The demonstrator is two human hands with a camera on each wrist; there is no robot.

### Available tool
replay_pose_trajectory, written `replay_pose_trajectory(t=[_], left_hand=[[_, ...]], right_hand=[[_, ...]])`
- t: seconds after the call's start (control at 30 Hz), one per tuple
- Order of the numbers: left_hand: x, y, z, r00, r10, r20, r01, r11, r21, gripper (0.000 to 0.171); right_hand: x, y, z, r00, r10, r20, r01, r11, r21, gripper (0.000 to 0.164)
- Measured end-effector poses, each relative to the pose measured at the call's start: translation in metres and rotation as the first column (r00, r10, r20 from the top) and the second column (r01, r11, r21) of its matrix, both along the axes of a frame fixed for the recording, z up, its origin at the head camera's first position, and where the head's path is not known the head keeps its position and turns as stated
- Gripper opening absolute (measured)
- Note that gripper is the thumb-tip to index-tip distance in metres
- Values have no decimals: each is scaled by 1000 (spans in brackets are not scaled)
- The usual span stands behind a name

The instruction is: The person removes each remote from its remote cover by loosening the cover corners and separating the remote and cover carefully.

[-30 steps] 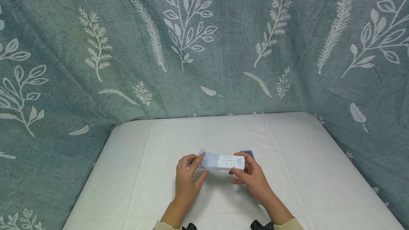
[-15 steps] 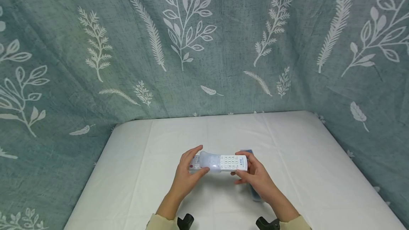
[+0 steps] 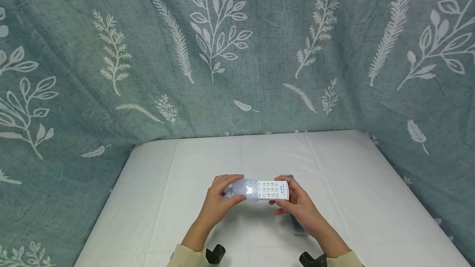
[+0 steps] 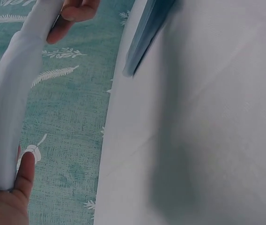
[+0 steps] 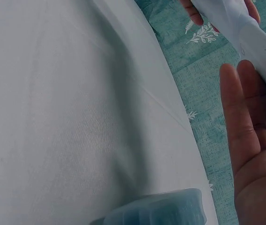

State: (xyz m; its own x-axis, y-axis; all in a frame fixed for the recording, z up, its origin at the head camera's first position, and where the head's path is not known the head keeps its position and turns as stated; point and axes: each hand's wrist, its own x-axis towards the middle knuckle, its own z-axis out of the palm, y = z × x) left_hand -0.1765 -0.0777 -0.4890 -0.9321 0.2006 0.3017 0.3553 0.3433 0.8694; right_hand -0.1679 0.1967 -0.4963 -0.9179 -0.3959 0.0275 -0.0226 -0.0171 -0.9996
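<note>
A white remote control [image 3: 272, 190] with rows of small keys lies level between my hands, above the table. A translucent pale sleeve-like cover [image 3: 249, 189] wraps its left and middle part; the right part with the keypad is bare. My left hand [image 3: 217, 203] grips the covered left end, thumb along the near edge and fingers along the far one. My right hand [image 3: 301, 209] pinches the bare right end between thumb and fingers. In the left wrist view the cover [image 4: 11, 89] shows side-on, its edge partway along the remote.
Under my right hand a long blue object [image 3: 298, 226] lies on the white-covered table [image 3: 185, 217], partly hidden by the hand. A green leaf-patterned curtain [image 3: 267, 52] hangs behind and at both sides. Dark wrist mounts [image 3: 215, 254] sit at both cuffs.
My left hand first had its fingers on the cover, then opened around the remote's left end, and now closes on it. The cover reaches further over that end than half a second ago.
</note>
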Motion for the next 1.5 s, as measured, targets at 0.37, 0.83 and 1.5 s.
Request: replay_pose_trajectory(t=[0.37,0.83,1.5], left_hand=[[-1,1,1,994,15,-105,-8,998,61,34],[-1,1,-1,981,72,-182,-57,994,89,18],[1,3,-6,988,103,-111,-86,985,149,17]], right_hand=[[-2,-5,0,1000,8,26,-7,999,-49,66],[-4,-7,-2,999,20,34,-17,996,-86,62],[-6,-4,-5,999,27,35,-24,996,-85,62]])
